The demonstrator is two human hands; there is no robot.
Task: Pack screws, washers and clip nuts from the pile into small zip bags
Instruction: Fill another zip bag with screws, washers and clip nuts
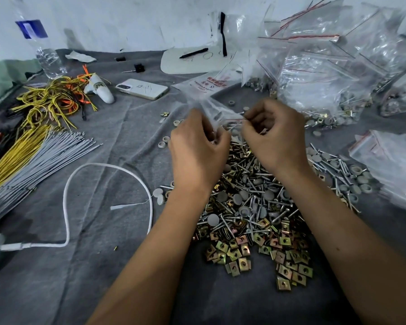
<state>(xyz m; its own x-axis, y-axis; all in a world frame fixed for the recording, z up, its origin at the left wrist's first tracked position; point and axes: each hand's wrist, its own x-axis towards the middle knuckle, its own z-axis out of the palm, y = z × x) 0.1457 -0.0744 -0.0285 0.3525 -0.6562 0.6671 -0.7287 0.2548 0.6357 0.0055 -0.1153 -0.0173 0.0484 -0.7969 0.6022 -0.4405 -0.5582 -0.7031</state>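
Above the hardware pile [251,207], left hand [197,146] and right hand [274,134] pinching a clear zip bag [213,109], filled bags [333,73] crowding right

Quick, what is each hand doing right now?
Left hand: fingers curled, pinching the small clear zip bag.
Right hand: fingers curled, pinching the same bag's other side.

Two bare forearms, left hand [197,146] and right hand [277,134] ungloved, no sleeves, rings or watch visible.
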